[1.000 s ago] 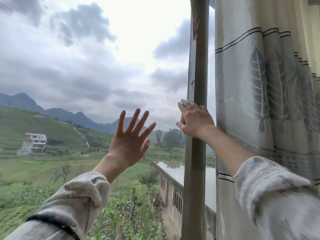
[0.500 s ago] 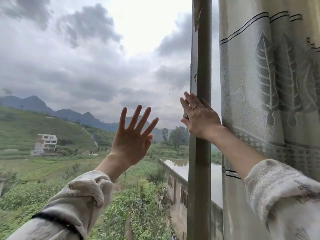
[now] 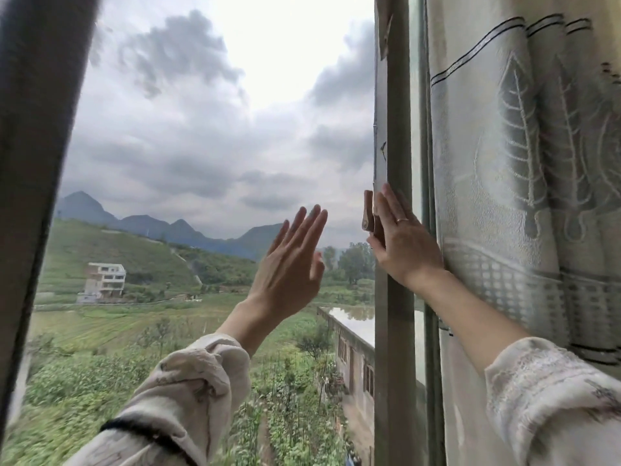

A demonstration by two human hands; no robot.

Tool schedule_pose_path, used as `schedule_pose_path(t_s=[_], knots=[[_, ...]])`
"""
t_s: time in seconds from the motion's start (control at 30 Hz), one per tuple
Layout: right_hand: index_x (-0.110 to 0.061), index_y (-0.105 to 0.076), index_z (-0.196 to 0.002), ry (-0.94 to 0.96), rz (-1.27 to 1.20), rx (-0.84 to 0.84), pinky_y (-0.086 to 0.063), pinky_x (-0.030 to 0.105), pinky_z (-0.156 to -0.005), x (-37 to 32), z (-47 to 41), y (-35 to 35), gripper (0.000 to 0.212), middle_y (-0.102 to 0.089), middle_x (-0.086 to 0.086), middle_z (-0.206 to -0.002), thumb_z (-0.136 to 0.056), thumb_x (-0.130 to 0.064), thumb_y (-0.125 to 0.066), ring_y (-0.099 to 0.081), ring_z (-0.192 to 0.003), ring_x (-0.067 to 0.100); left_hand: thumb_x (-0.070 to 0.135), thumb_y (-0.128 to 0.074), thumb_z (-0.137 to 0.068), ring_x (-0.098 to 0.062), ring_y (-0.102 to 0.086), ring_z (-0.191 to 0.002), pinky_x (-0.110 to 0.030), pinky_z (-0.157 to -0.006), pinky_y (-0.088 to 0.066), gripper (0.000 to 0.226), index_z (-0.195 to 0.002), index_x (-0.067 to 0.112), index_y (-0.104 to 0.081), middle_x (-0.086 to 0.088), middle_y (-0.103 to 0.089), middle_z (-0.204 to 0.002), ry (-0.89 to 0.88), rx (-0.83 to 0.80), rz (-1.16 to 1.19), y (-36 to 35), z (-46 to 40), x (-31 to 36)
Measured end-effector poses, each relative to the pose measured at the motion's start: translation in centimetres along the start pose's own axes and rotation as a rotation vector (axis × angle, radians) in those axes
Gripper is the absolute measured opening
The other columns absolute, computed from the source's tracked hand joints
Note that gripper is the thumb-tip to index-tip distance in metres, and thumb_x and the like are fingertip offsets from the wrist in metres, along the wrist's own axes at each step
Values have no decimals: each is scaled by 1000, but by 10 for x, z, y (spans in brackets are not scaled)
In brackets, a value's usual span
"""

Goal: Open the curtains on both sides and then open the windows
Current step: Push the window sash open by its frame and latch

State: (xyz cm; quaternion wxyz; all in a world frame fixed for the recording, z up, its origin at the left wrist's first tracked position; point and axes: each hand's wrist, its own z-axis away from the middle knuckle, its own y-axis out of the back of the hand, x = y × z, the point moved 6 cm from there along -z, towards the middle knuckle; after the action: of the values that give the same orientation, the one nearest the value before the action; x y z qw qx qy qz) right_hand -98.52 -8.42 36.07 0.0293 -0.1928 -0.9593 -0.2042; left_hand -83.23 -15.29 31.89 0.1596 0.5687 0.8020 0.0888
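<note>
Your view is filled by the window opening, with grey cloud, green hills and a pale building out beyond it. At your far left a dark upright band runs the full height of the picture; it is too blurred to tell whether it is frame or curtain. On your right hangs the right curtain, pale with a leaf pattern and dark stripes, gathered just beside the window frame, whose grey upright stands between the opening and the cloth. A narrow strip of glass shows between that upright and the curtain's edge. Your right hand lies flat on the upright, fingers together and pointing up, a ring on one finger, gripping nothing; its fingertips are beside a small brown latch on the frame's edge. Your left hand is raised in the opening with fingers straight and loosely spread, holding nothing; you cannot tell whether it touches glass. Both pale patterned sleeves sit pushed back from your wrists.
</note>
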Motion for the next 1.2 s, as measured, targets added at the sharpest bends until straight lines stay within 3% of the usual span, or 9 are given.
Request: schedule_pose_path(t_s=[0.13, 0.27, 0.4, 0.57, 0.7, 0.87, 0.93, 1.03, 1.2], knots=[[-4, -5, -149, -127, -80, 112, -11, 33, -121, -10, 20, -16, 73, -3, 14, -160, -93, -18, -49, -7, -148, 25, 20, -43, -88, -23, -3, -145, -48, -118, 3, 63, -145, 11, -18, -8, -10, -156, 109, 118, -371, 50, 38, -52], [-2, -6, -149, -206, -107, 181, -7, 35, -121, -22, 35, -30, 71, -6, 15, -159, -93, -19, -46, -7, -148, 27, 49, -13, -91, -24, 8, -145, -49, -116, 9, 69, -147, 12, 1, -11, 9, -157, 357, 81, -629, 81, 70, -93], [2, -13, -148, -223, -118, 225, -13, 39, -121, -30, 45, -36, 64, -12, 18, -158, -92, -6, -43, -12, -147, 30, 48, -3, -90, -25, 9, -145, -54, -115, 7, 68, -146, 9, 5, -13, 11, -156, 377, 56, -711, 74, 76, -95], [0, -16, -147, -178, -77, 196, -16, 32, -117, -17, 53, -35, 63, -16, 16, -157, -94, -6, -48, -20, -145, 27, 44, -8, -93, -25, 7, -145, -54, -116, 6, 64, -146, 9, 4, -12, 7, -157, 395, 95, -676, 62, 69, -89], [1, -18, -147, -172, -106, 175, -20, 35, -118, -19, 58, -32, 61, -17, 16, -157, -94, -5, -47, -20, -145, 28, 45, -2, -92, -25, 15, -144, -53, -114, 12, 64, -144, 10, 14, -11, 18, -155, 402, 68, -650, 45, 61, -74], [0, -10, -149, -195, -69, 126, -14, 37, -121, -24, 62, -36, 64, -8, 15, -159, -93, 1, -43, -11, -147, 25, 42, -6, -94, -22, 28, -140, -49, -111, 22, 62, -140, 13, 24, -5, 31, -151, 386, -23, -501, 14, 43, -48], [-1, -10, -149, -203, -56, 120, -14, 37, -121, -22, 66, -36, 63, -8, 15, -159, -94, 1, -42, -11, -148, 25, 39, -11, -96, -18, 29, -139, -43, -111, 23, 60, -142, 15, 18, -2, 29, -151, 334, -96, -400, 4, 35, -35], [-4, -7, -149, -219, -35, 116, -10, 34, -121, -20, 70, -37, 62, -6, 12, -160, -97, -4, -41, -9, -148, 23, 32, -23, -97, -13, 16, -143, -33, -114, 17, 56, -146, 17, -2, 0, 11, -157, 220, -107, -245, 7, 33, -16], [-4, -7, -149, -252, -75, 126, -6, 30, -117, -22, 77, -42, 64, -8, 13, -159, -95, -2, -42, -10, -148, 24, 24, -37, -87, -22, 4, -145, -46, -115, 15, 65, -146, 12, -12, -7, -2, -157, 187, 111, -364, 46, 61, -29]])
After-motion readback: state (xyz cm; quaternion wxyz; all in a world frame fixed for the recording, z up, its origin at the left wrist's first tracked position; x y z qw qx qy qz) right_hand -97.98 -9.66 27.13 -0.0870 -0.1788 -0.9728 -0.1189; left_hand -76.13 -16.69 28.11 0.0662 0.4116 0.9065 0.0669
